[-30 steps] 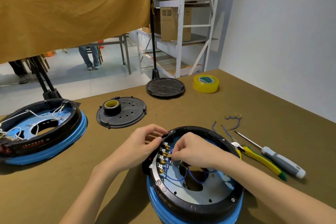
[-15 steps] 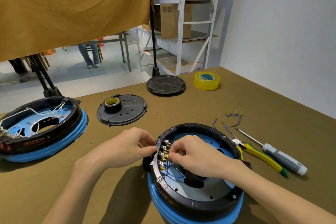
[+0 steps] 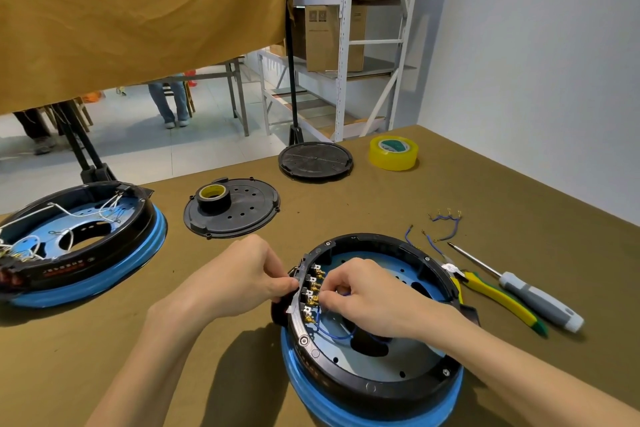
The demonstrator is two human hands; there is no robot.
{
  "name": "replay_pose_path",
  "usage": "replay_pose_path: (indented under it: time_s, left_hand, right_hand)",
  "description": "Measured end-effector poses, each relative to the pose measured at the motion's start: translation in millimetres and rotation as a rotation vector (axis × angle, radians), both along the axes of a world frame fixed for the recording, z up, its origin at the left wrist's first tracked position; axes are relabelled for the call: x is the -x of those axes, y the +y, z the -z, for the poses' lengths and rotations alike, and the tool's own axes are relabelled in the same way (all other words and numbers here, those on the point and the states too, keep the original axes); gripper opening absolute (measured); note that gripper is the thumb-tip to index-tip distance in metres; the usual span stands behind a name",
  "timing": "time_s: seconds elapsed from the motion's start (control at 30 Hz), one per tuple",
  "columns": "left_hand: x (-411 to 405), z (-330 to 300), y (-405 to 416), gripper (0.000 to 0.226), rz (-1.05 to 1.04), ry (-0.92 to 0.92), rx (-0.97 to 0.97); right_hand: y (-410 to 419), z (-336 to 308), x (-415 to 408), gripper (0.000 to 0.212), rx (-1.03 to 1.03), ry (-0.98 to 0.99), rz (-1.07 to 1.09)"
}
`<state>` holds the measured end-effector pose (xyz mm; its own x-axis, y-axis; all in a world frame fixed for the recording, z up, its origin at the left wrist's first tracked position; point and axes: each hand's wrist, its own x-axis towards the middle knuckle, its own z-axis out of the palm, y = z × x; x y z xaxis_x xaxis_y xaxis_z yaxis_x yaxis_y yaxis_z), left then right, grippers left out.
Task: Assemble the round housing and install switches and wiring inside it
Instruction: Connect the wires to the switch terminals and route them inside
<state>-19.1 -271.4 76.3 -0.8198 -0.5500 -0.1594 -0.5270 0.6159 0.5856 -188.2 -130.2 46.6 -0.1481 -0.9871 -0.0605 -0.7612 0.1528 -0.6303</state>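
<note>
The round housing (image 3: pixel 372 340), black with a blue ring, sits on the brown surface (image 3: pixel 173 340) close to the person. The left hand (image 3: pixel 242 279) pinches the black rim by the row of switches (image 3: pixel 311 291). The right hand (image 3: pixel 367 295) has curled fingers at the gold tips, and seems to pinch a thin blue wire (image 3: pixel 334 333); its fingertips are hidden, so the grip is hard to see. The housing's near edge is cut off.

The olive cloth-covered bench (image 3: pixel 450 191) carries two round black-and-blue housings, one at its near edge (image 3: pixel 372 388) and one at its left edge (image 3: pixel 83 274). Two black round perforated lids (image 3: pixel 242 215) (image 3: pixel 316 160) and a yellow tape roll (image 3: pixel 393 152) lie toward its far edge. Yellow-handled pliers (image 3: pixel 498 298), a grey-handled screwdriver (image 3: pixel 533 298) and loose blue wires (image 3: pixel 446 222) lie toward its right edge.
</note>
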Motion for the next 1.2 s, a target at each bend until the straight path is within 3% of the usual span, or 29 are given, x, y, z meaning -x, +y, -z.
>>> replay_pose_path:
  time_s: [0.17,0.37,0.63,0.8,1.2]
  left_hand:
    - [-0.5,-6.8,6.1,0.032,0.006,-0.018,0.001]
    - [-0.6,-10.2,10.7,0.063,0.02,-0.027,0.036]
    - [0.5,-8.9,9.3,0.055,-0.01,-0.021,0.02]
    - [-5.0,-9.2,5.9,0.031,0.0,-0.011,-0.082]
    - [-6.6,-3.4,-1.6,0.029,0.028,-0.02,-0.101]
  right_hand:
    - [0.9,2.4,-2.8,0.026,0.017,0.05,-0.013]
    - [1.2,1.2,-3.9,0.027,0.033,0.093,-0.046]
    - [2.4,0.4,-4.5,0.028,0.087,0.157,-0.098]
    - [4.9,3.3,-3.1,0.024,0.163,0.106,-0.039]
    - [4.2,1.7,-4.4,0.017,0.198,0.175,-0.03]
